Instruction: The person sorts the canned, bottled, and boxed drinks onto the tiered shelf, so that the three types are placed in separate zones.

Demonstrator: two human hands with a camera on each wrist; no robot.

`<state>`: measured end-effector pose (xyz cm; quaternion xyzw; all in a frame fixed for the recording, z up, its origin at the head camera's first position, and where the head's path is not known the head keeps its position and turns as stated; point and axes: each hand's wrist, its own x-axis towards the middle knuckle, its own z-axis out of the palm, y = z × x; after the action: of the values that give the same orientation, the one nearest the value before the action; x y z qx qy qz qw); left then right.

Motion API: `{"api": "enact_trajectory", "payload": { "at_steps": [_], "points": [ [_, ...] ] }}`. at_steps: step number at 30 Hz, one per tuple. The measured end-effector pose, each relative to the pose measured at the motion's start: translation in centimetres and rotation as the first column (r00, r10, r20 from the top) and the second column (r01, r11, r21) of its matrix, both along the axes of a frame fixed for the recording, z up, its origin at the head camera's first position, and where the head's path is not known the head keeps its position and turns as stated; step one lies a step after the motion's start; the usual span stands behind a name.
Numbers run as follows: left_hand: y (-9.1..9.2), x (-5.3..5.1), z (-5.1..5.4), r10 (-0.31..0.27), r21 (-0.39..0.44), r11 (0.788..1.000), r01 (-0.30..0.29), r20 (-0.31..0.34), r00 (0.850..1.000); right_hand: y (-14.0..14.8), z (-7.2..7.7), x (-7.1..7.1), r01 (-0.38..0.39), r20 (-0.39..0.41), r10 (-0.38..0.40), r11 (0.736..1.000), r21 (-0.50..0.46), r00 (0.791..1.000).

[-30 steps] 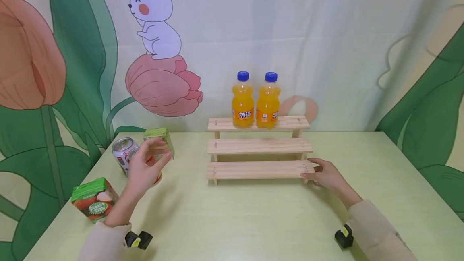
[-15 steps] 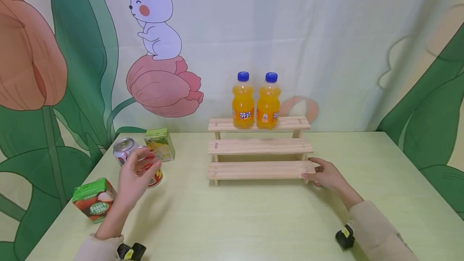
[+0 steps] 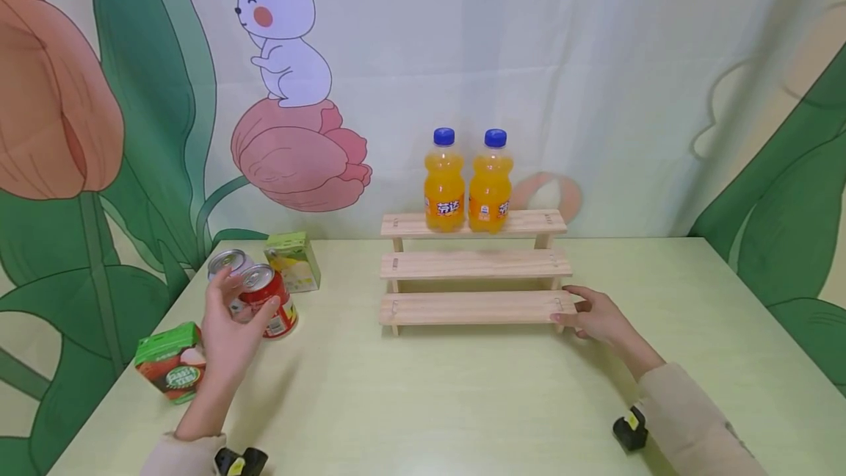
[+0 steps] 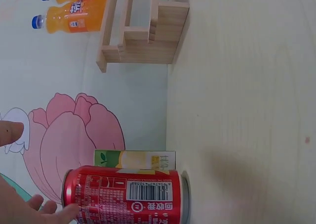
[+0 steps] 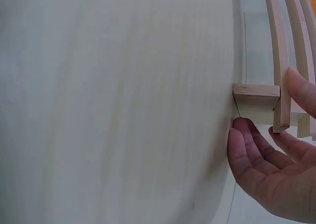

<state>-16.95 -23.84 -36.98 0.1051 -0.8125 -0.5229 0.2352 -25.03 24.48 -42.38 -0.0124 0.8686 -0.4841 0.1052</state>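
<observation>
My left hand [image 3: 228,336] is at the left, beside a red drink can [image 3: 283,318], with thumb and fingers spread apart. In the left wrist view the red can [image 4: 123,192] stands close to the fingertips [image 4: 66,214]; whether they touch it I cannot tell. A pale can [image 3: 225,261] stands just behind, partly covered by my fingers. At the right, my right hand [image 3: 598,318] holds the end of the lowest step of a three-tier wooden rack [image 3: 463,307]. In the right wrist view its thumb [image 5: 301,90] lies against the step [image 5: 280,61], fingers curled around the end.
Two orange soda bottles, one left [image 3: 445,189] and one right [image 3: 490,189], stand on the rack's top step. A green juice carton [image 3: 300,270] is behind the cans. A red-and-green carton [image 3: 172,366] stands near the table's [image 3: 429,402] left edge. A printed curtain [image 3: 628,94] hangs behind.
My left hand has moved left and slightly toward me, uncovering the green carton and more of the red can. My right hand stays on the rack.
</observation>
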Motion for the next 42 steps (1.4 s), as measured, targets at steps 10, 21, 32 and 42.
{"api": "enact_trajectory", "payload": {
  "at_steps": [10,21,32,42],
  "points": [
    [-0.5,-0.7,-1.1,0.064,0.052,0.997,-0.065,0.023,0.998,0.0,-0.1,-0.3,-0.012,0.003,0.012,1.000,0.002,1.000],
    [-1.2,-2.5,-2.6,0.132,0.114,0.983,-0.145,0.112,0.985,0.0,0.2,-0.3,-0.007,0.011,0.007,1.000,0.024,1.000],
    [-2.4,-5.5,-5.1,0.194,0.135,0.967,-0.216,0.156,0.968,0.0,0.5,-0.1,-0.013,0.005,0.013,0.999,0.038,1.000],
    [-6.1,-8.5,-10.9,0.229,0.109,0.963,-0.248,0.159,0.960,-0.1,0.4,0.0,-0.006,0.019,0.006,1.000,0.022,1.000]
  ]
}}
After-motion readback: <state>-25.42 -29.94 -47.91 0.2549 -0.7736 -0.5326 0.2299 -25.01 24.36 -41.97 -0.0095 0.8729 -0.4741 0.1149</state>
